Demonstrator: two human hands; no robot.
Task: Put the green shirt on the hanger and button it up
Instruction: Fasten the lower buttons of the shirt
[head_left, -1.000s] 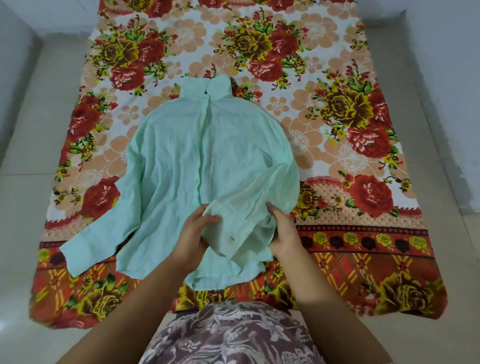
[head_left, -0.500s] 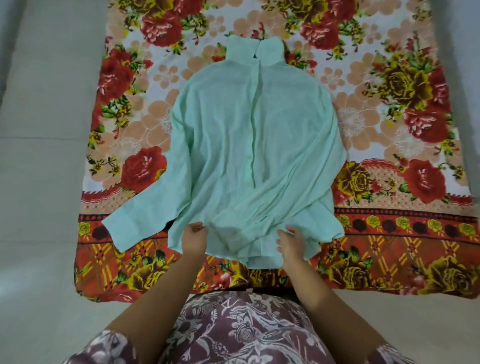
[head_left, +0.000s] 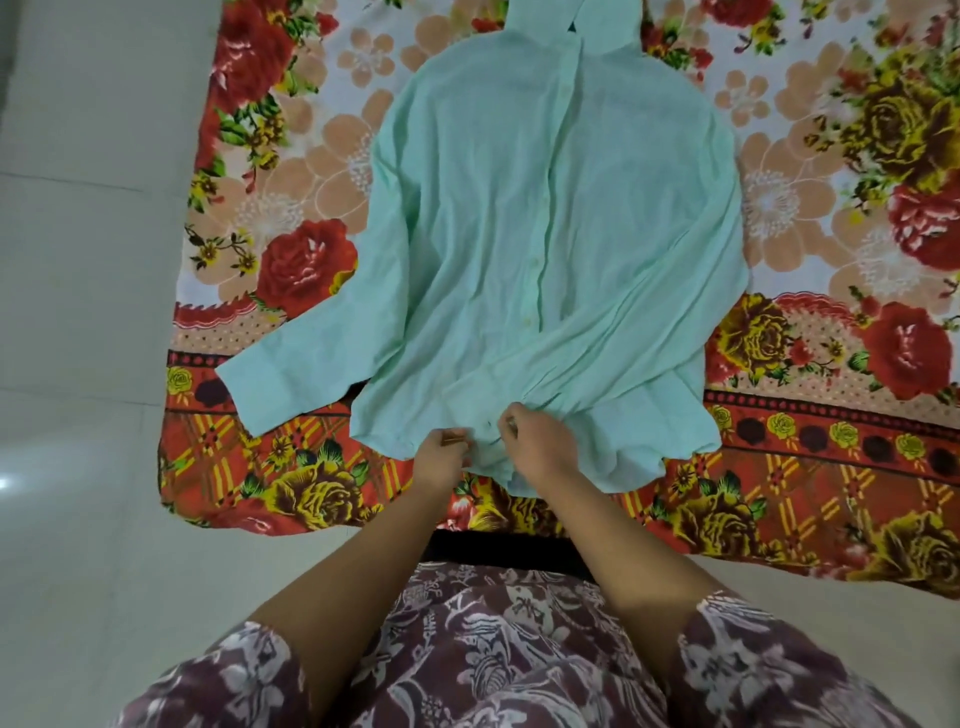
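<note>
moved in since half a second back: left hand (head_left: 439, 457) and right hand (head_left: 535, 447), then wide apart along the hem, now nearly touching at its middle, over the near red border of the floral sheet (head_left: 291, 270). collar (head_left: 566, 21) now cut by the top edge of the view.

pale tiled floor (head_left: 78, 260) on the left of the floral sheet and along its near edge. green shirt (head_left: 519, 234) flat on the middle of the sheet, front up, collar toward the far end, hem toward the near border. patterned purple dress (head_left: 493, 649) just off the sheet's near edge. one long sleeve (head_left: 291, 379) stretched toward the sheet's left side, cuff on the red border; other sleeve folded in along the body toward the right side, only partly seen.

left hand curled, fingertips and thumb clamped on the hem fabric. right hand curled as well, thumb and forefinger pinching a gather of cloth at the bottom of the placket. creases fanning up the front from both pinches. line of small buttons (head_left: 540, 260) down the closed placket.
</note>
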